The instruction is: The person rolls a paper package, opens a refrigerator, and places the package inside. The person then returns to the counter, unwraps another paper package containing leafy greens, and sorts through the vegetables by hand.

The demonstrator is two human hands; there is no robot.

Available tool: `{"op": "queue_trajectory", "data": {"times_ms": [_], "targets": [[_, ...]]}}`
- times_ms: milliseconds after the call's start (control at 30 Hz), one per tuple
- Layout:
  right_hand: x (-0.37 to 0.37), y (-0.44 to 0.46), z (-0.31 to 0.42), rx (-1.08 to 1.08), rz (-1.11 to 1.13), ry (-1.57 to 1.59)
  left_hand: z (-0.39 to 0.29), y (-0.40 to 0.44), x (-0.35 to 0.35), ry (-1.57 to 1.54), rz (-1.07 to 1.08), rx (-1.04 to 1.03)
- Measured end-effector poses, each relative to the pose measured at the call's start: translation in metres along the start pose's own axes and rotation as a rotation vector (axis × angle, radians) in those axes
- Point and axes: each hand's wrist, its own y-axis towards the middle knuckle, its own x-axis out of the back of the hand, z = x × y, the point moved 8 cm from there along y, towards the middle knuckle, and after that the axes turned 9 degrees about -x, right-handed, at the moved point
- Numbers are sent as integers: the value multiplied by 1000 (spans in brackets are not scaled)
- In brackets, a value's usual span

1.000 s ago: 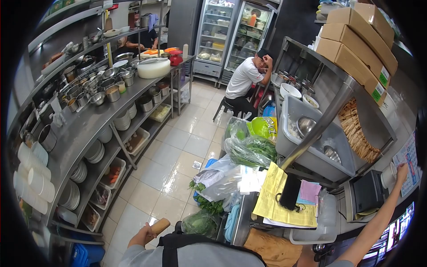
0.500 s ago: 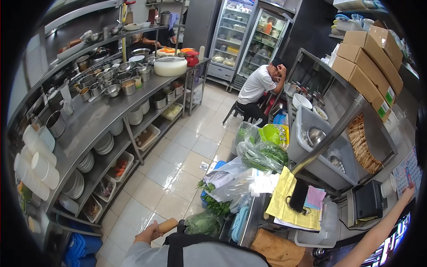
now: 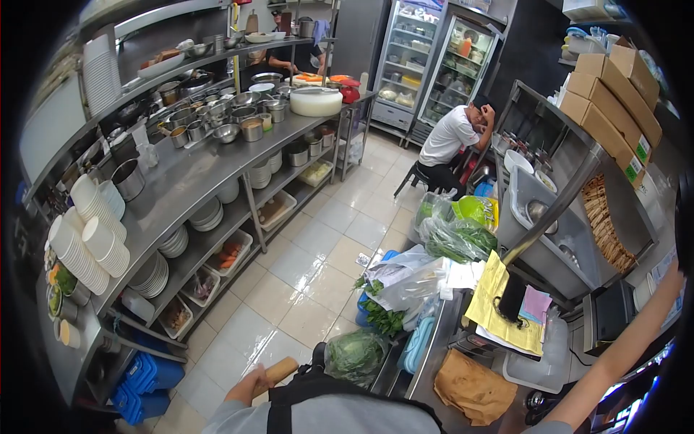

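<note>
At the bottom, my left hand [image 3: 251,383] is closed round the near end of a brown cylindrical object [image 3: 281,369], which points right beside my apron. My right arm stretches up to the right edge, where my right hand [image 3: 679,269] is mostly lost in the dark rim of the view, close to a posted sheet [image 3: 663,266]. Its fingers cannot be made out. Below and left of that hand is a black machine [image 3: 609,315]. Nearer the middle, a yellow paper pad [image 3: 499,307] lies with a black phone-like item [image 3: 512,296] on it.
Left, a steel counter [image 3: 184,170] holds pots and stacked white cups. A person [image 3: 450,137] sits on a stool beside the right-hand shelving. Bagged greens [image 3: 457,237], a bagged cabbage [image 3: 356,356] and a brown paper bag [image 3: 473,385] lie nearer. Blue bins [image 3: 153,372] stand lower left.
The view has swung left, so the room appears further right. My right hand has shifted to the right edge and into the dark rim. My left hand still holds the brown object.
</note>
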Motion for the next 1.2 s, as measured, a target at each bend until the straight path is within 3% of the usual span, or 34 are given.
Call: {"op": "queue_trajectory", "data": {"times_ms": [67, 200, 267, 300, 367, 400, 433, 567, 700, 800, 833, 867, 933, 1000, 1133, 1200], "targets": [[-27, -17, 36, 9, -19, -39, 30, -23, -9, -6, -5, 61], [-83, -74, 79, 226, 360, -1, 85, -64, -32, -21, -5, 183], [-99, -115, 87, 175, 468, -71, 105, -85, -31, -8, -8, 240], [-110, -139, 103, 34, 498, -47, 108, -88, -25, -5, -18, 251], [-133, -188, 117, -5, 773, -112, 113, -89, -10, 40, -40, 263], [-142, -215, 125, 79, 861, -213, 112, -88, 4, 70, -55, 258], [-150, -244, 131, 157, 952, -313, 106, -86, 22, 110, -78, 236], [-182, -367, 126, -35, 1339, -219, 25, -67, 117, 277, -171, -32], [-238, -504, 138, -368, 1673, 50, -67, -42, 204, 382, -380, -381], [-285, -635, 176, -369, 1644, 265, -139, -54, 258, 578, -485, -659], [-307, -668, 197, -567, 1659, 597, -157, -60, 274, 640, -489, -727], [-326, -696, 221, -507, 1899, 424, -172, -73, 293, 638, -483, -732], [-362, -769, 268, -490, 2069, 409, -183, -93, 318, 650, -515, -763], [-393, -822, 321, -607, 2156, 677, -176, -96, 340, 664, -576, -813], [-438, -891, 409, -666, 2119, 1107, -153, -106, 374, 715, -597, -800], [-446, -871, 430, -615, 2201, 1073, -136, -103, 379, 704, -593, -788]]}}
